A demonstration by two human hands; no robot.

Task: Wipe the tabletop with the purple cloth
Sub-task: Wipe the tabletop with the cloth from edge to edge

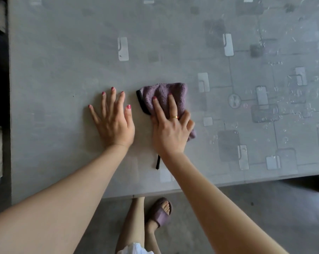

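The left hand lies flat on the grey patterned tabletop, fingers spread and straight, grasping nothing. Just to its right, the right hand presses the bunched purple cloth onto the tabletop near the near edge, fingers extended over it. A black strap trails nearer.

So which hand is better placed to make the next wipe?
Right. The right hand already presses its fingers on the purple cloth, while the left hand lies flat on the bare tabletop.
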